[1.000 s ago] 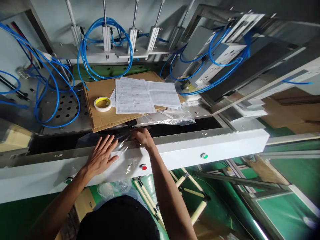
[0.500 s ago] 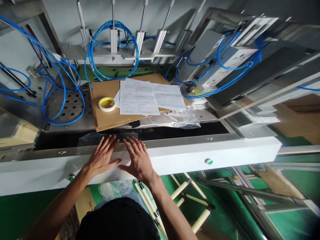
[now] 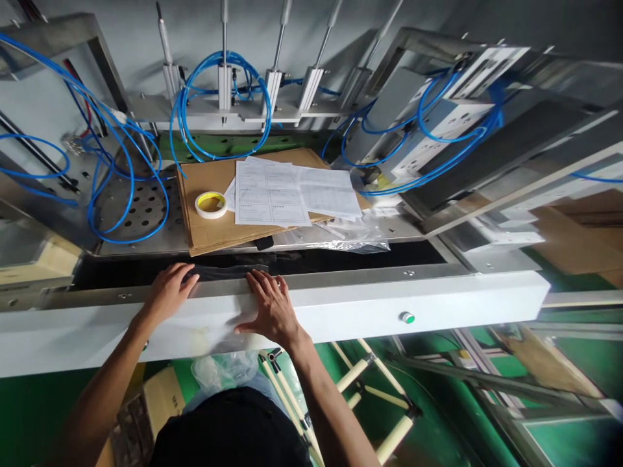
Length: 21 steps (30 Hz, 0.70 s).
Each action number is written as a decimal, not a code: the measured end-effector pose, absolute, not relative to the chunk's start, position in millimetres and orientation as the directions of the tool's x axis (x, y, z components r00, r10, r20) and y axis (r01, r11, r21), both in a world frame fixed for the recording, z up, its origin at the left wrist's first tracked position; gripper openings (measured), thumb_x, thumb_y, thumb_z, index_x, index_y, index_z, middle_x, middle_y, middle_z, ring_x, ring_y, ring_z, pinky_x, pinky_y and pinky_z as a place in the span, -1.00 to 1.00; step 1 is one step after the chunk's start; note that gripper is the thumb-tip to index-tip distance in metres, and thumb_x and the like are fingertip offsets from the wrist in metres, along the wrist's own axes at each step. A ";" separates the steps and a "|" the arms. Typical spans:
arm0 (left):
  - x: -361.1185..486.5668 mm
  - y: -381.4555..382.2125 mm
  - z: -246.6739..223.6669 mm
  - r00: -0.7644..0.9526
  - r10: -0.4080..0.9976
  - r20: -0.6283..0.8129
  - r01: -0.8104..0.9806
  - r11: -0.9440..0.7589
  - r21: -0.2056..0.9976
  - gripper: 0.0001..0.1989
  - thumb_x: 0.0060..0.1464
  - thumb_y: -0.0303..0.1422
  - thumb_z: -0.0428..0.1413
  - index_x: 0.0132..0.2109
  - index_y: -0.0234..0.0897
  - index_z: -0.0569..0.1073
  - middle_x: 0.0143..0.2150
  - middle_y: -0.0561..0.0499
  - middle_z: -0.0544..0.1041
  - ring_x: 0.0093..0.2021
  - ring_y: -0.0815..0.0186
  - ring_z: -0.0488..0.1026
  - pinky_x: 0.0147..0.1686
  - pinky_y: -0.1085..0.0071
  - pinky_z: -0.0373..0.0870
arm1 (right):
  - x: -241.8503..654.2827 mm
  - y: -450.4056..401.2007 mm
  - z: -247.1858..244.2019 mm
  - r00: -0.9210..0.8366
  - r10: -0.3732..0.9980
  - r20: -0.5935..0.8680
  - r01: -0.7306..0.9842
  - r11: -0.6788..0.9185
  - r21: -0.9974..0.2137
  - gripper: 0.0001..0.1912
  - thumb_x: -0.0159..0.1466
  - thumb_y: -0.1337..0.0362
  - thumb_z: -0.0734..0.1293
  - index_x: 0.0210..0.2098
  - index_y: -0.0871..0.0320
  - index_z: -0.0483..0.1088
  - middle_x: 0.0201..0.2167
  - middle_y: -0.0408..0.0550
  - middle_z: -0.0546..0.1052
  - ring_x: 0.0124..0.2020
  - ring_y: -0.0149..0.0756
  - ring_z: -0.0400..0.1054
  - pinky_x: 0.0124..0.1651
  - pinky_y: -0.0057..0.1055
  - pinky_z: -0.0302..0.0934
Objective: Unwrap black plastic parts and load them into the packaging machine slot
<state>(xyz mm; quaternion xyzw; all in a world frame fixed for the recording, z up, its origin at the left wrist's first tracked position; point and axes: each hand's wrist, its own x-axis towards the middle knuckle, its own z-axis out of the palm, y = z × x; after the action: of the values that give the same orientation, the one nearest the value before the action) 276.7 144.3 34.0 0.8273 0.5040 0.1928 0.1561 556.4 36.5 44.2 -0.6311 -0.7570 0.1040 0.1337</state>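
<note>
A sheet of clear plastic film (image 3: 226, 271) lies at the dark slot and seems to drape over the front rail (image 3: 355, 311), a white beam with a metal top edge. My left hand (image 3: 168, 295) rests at the rail's top edge by the film's left part, fingers bent loosely over the edge and thumb apart. Whether it pinches any film cannot be made out. To its right, my right hand (image 3: 273, 311) lies on the rail near the film's right end, fingers stretched over the edge and thumb spread.
Behind the slot, flat cardboard (image 3: 209, 237) bears a tape roll (image 3: 211, 205) and printed sheets (image 3: 270, 194). Blue air hoses (image 3: 180, 117) loop around pneumatic cylinders (image 3: 224, 87). A green button (image 3: 407, 318) sits on the rail. Cream tube framing (image 3: 353, 376) stands below.
My left hand has slid left along the rail, and its fingers are now more bent. My right hand has stayed almost in place. The view has shifted slightly.
</note>
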 end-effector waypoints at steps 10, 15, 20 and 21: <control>271.0 174.5 41.7 0.253 0.964 -0.078 0.904 -0.207 0.374 -0.60 0.40 -0.16 -0.06 -0.21 -0.18 0.63 -0.16 -0.13 0.72 -0.14 0.04 0.65 -0.20 0.27 0.47 | 565.0 31.7 39.0 -0.200 0.967 0.156 0.922 0.239 -0.303 0.27 0.14 -0.43 0.39 0.54 0.27 0.02 0.48 0.40 0.21 0.49 0.29 0.05 0.48 0.29 -0.15; 257.9 164.4 44.1 0.247 0.968 -0.044 0.896 -0.211 0.390 -0.63 0.37 -0.11 -0.02 -0.11 -0.14 0.65 -0.08 -0.10 0.74 -0.07 0.01 0.66 -0.17 0.26 0.48 | 572.7 33.3 38.8 -0.162 0.973 0.163 0.917 0.210 -0.340 0.21 0.13 -0.45 0.40 0.48 0.26 0.18 0.42 0.42 0.28 0.40 0.32 0.17 0.39 0.23 0.06; 248.6 159.8 39.2 0.270 0.961 0.063 0.854 -0.269 0.446 -0.66 0.32 -0.14 0.02 -0.11 -0.16 0.65 -0.08 -0.13 0.73 -0.07 0.02 0.66 -0.03 0.20 0.54 | 575.7 47.0 38.2 -0.116 0.966 0.230 0.926 0.189 -0.326 -0.08 0.29 -0.36 0.31 0.38 0.17 0.34 0.31 0.28 0.45 0.42 0.29 0.13 0.43 0.24 -0.02; 246.6 158.4 39.6 0.267 0.959 0.098 0.841 -0.281 0.462 -0.64 0.33 -0.14 0.00 -0.09 -0.18 0.64 -0.04 -0.14 0.72 -0.02 0.03 0.65 0.04 0.19 0.53 | 574.9 49.7 38.2 -0.105 0.966 0.238 0.928 0.181 -0.326 -0.13 0.35 -0.32 0.27 0.38 0.19 0.33 0.31 0.27 0.45 0.43 0.25 0.15 0.44 0.21 -0.03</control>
<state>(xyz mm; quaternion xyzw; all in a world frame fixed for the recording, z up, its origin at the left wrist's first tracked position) 246.6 158.4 39.6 0.7794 0.5774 0.1824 0.1612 574.9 49.7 38.2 -0.6381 -0.7419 0.0469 0.2006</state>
